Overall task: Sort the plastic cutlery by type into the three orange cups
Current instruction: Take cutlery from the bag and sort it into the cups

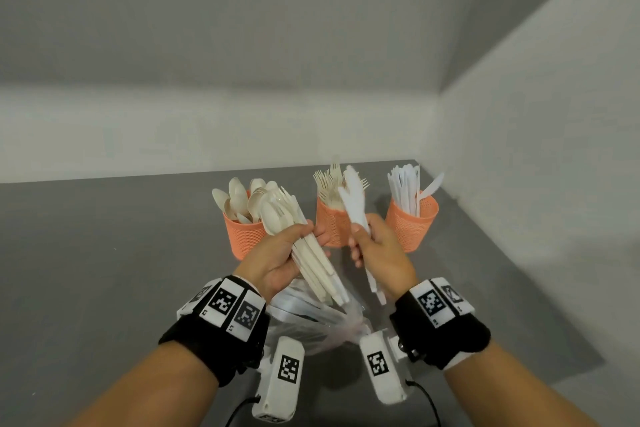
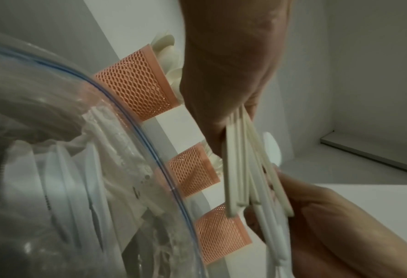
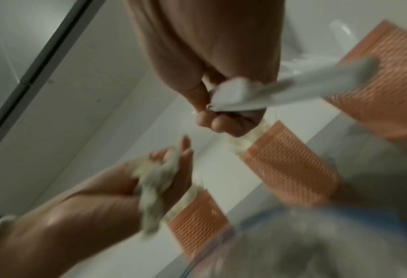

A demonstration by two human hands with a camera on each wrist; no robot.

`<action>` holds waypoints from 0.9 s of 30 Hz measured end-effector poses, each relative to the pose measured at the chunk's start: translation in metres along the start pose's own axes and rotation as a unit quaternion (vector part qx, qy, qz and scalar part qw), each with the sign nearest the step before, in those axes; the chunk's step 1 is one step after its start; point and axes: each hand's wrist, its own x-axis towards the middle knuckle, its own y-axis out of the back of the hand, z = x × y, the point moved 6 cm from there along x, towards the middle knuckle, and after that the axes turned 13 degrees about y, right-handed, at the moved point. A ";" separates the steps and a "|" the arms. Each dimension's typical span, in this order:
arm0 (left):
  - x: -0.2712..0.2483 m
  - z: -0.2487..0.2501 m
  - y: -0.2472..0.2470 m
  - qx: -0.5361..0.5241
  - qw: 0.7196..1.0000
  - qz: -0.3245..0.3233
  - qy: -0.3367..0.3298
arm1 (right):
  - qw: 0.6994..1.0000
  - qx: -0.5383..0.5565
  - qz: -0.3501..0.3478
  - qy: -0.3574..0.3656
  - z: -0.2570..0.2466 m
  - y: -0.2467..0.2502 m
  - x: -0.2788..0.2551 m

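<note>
Left hand (image 1: 277, 258), centre frame: fingers curled round a fanned bundle of cream plastic cutlery (image 1: 304, 246) (spoons, forks mixed). Right hand (image 1: 382, 253): fingers pinching white plastic knives (image 1: 356, 208). Three orange mesh cups (image 1: 334, 227) behind, on grey worktop (image 1: 104, 253), holding spoons, forks, knives. Clear plastic bag (image 1: 311, 322) below hands.

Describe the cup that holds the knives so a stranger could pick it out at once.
On the grey table, three orange mesh cups stand in a row near the back edge. Take the right cup, nearest the side wall. The left cup holds cream spoons and the middle cup cream forks; this one holds white knives.
</note>
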 end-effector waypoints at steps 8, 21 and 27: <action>0.004 0.001 -0.021 0.049 0.997 -0.055 -0.002 | 0.964 -0.075 0.225 0.124 -0.013 0.110 0.060; 0.027 -0.002 -0.033 0.007 0.994 -0.100 0.037 | 0.950 -0.226 0.192 0.096 0.016 0.110 0.073; 0.039 -0.002 -0.040 -0.005 0.994 -0.107 0.025 | 0.980 -0.151 -0.054 0.115 -0.006 0.035 0.049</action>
